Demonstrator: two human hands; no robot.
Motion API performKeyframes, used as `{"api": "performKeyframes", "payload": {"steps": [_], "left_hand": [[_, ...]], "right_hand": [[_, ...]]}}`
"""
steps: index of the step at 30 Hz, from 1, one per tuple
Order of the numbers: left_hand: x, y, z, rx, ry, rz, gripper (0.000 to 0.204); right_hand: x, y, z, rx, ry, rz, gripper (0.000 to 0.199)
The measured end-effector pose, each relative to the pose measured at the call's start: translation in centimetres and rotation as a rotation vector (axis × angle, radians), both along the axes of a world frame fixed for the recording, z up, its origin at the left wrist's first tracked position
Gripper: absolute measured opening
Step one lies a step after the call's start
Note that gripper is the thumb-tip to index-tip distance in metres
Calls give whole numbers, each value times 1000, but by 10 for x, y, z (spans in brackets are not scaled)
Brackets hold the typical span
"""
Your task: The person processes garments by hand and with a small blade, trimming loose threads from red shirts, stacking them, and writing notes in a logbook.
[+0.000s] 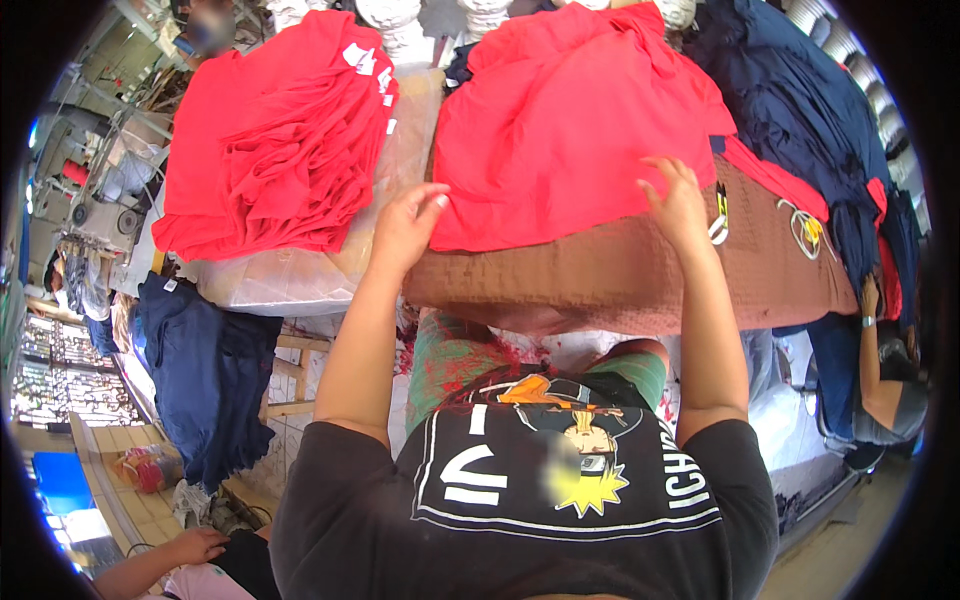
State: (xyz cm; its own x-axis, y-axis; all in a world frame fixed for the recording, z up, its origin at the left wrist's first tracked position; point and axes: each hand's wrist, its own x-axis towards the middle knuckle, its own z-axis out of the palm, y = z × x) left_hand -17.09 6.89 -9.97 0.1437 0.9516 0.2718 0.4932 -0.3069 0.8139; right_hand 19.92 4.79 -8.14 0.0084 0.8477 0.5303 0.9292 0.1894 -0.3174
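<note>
A red garment [580, 110] lies spread over a brown cloth-covered table [560, 280] in front of me. My left hand [408, 225] is at the garment's left edge, thumb and forefinger slightly apart, with nothing seen between them. Over the garment's right side, my right hand [680, 208] has its fingers spread and holds nothing. To the left, a tall stack of folded red garments [275, 140] with small white labels rests on a plastic-covered surface [290, 285].
Dark navy cloth [800, 110] is heaped at the right, near yellow-handled snips [720, 215] and a coiled tape [805, 232]. Navy garments [205, 370] hang at the left. Co-workers' arms show at the right edge [872, 350] and lower left [165, 560].
</note>
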Motion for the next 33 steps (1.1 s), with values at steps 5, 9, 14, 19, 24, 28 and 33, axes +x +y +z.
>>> {"api": "performKeyframes", "payload": {"steps": [5, 9, 14, 19, 24, 28, 33], "left_hand": [[-8, -4, -18, -11, -280, 161, 26], [1, -22, -35, 65, -51, 216, 20], [-13, -32, -26, -26, 176, -20, 15], [-100, -15, -6, -171, 406, 31, 16], [-90, -17, -17, -154, 231, -92, 19], [-54, -28, 9, 16, 375, 3, 24], [-51, -25, 20, 84, 206, 252, 25]], "right_hand": [[9, -15, -10, -69, -50, 79, 29], [74, -8, -41, 129, -203, -296, 33], [116, -23, -80, -194, -77, -495, 35], [109, -35, -47, -246, -69, -485, 30], [99, -34, -48, 58, -271, -232, 34], [22, -37, -24, -58, -162, 249, 39], [-28, -14, -36, -158, -77, 393, 26]]}}
